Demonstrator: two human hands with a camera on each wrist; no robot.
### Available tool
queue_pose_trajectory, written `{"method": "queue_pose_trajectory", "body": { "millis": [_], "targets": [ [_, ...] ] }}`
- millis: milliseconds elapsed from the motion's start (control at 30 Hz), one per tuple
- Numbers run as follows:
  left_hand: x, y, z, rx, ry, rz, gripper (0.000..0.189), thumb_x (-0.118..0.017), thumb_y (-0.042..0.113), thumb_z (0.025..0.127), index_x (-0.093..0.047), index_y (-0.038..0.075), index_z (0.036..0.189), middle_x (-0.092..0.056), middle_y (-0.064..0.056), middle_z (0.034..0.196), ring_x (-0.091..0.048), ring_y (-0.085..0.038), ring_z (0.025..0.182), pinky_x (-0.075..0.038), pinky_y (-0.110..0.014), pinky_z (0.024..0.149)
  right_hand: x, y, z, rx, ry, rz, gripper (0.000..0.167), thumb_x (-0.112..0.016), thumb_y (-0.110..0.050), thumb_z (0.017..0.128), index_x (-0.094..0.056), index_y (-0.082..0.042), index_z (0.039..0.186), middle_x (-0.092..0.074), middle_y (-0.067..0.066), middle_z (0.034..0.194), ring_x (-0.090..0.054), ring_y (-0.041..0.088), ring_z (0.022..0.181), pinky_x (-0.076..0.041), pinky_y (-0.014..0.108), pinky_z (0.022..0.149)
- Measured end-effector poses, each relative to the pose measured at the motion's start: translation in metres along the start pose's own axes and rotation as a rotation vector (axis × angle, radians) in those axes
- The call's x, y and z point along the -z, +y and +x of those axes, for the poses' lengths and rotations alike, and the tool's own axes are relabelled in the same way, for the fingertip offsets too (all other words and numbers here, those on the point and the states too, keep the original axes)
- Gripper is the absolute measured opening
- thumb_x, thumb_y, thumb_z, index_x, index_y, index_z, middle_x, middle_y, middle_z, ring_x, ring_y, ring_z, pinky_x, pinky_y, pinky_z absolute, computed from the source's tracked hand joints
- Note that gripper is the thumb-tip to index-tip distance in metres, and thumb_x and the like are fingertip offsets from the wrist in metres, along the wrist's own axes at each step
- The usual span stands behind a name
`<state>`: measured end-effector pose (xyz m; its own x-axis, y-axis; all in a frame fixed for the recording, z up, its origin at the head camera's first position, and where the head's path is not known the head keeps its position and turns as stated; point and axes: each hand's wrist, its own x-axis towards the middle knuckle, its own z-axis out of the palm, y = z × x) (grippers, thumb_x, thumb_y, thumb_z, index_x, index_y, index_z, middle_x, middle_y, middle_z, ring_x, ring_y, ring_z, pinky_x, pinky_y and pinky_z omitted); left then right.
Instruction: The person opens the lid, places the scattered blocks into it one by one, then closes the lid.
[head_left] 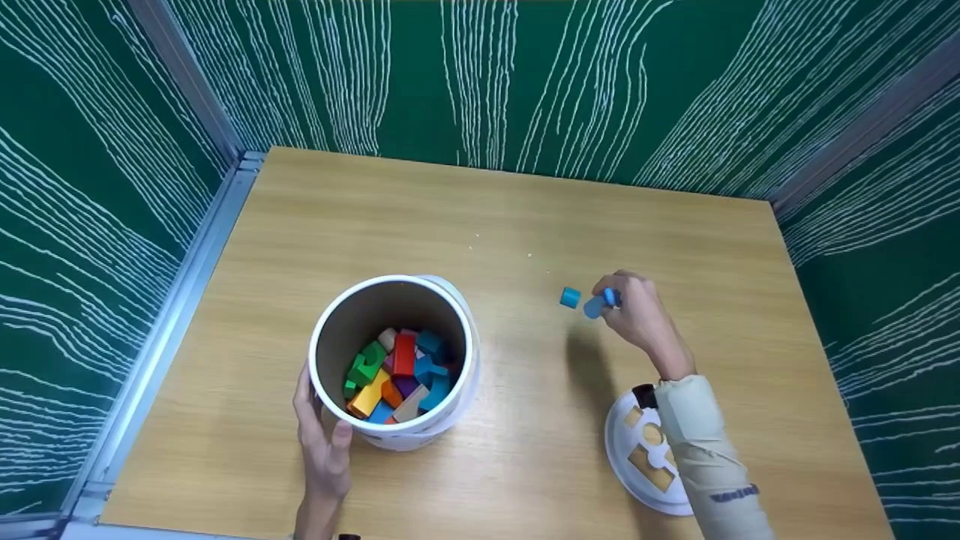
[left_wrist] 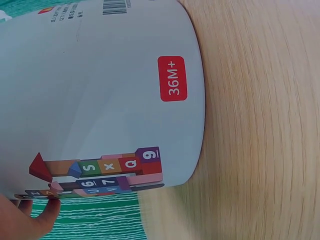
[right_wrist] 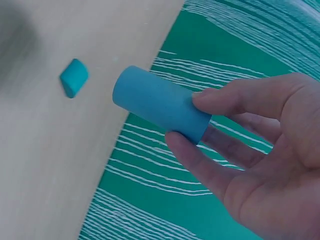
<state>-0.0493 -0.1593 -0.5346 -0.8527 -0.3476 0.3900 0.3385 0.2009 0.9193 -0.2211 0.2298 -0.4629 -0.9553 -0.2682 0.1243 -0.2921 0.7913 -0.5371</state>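
A white bucket point(head_left: 405, 441) with several coloured wooden blocks point(head_left: 403, 355) in it stands on the left half of the table. Against its outer wall rests my left hand point(head_left: 324, 457), thumb and fingers spread; a few fingertips show by the printed picture in the left wrist view. To the right, my right hand point(head_left: 634, 311) pinches a blue cylinder block point(right_wrist: 160, 102) near one end between thumb and fingers, held over the table. Just left of that hand, a small teal block point(head_left: 570, 298) with a curved side lies on the wood.
The bucket's white lid point(head_left: 619, 442), pierced with shaped holes, lies at the front right, partly under the right sleeve point(head_left: 709, 442). Small white specks point(head_left: 529, 255) dot the table point(head_left: 525, 210). Green walls with white wavy lines and metal posts surround it.
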Motion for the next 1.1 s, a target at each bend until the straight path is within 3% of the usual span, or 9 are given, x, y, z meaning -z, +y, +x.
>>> {"method": "queue_pose_trajectory", "body": {
  "millis": [267,533,800,1100],
  "targets": [
    [-0.001,0.001,0.000,0.031,0.003,-0.022,0.066,-0.049,0.025,0.091,-0.021,0.012,0.150,-0.025,-0.006,0.153,-0.026,-0.025,0.136,-0.024,-0.031,0.110,0.011,-0.019,-0.001,-0.007,-0.015,0.025,0.020,-0.059,0.013,0.077,-0.068,0.003,0.092,-0.062,0.018,0.099,-0.057,0.030,0.080,-0.055,0.044,0.071],
    [0.000,0.000,-0.001,0.054,0.003,-0.012,0.067,-0.049,0.027,0.092,-0.021,0.013,0.150,-0.025,-0.005,0.153,-0.025,-0.025,0.136,-0.022,-0.033,0.112,0.022,-0.046,-0.003,0.030,-0.023,0.071,0.019,-0.063,0.011,0.078,-0.069,0.002,0.094,-0.063,0.016,0.101,-0.060,0.033,0.085,-0.054,0.050,0.079],
    [-0.001,0.000,-0.002,0.039,0.004,0.004,0.067,-0.048,0.029,0.091,-0.021,0.013,0.150,-0.025,-0.005,0.153,-0.026,-0.024,0.136,-0.023,-0.032,0.111,0.032,-0.079,-0.008,0.141,0.013,0.069,0.021,-0.066,0.011,0.076,-0.070,-0.001,0.093,-0.063,0.012,0.103,-0.063,0.030,0.089,-0.054,0.046,0.079],
    [-0.001,0.000,-0.001,-0.012,0.010,-0.016,0.066,-0.047,0.020,0.089,-0.023,0.009,0.149,-0.027,-0.009,0.151,-0.028,-0.027,0.133,-0.024,-0.029,0.110,0.035,-0.114,-0.012,0.313,0.082,0.047,0.022,-0.068,0.014,0.073,-0.070,-0.002,0.088,-0.065,0.010,0.101,-0.062,0.025,0.087,-0.055,0.040,0.077]
  ]
}}
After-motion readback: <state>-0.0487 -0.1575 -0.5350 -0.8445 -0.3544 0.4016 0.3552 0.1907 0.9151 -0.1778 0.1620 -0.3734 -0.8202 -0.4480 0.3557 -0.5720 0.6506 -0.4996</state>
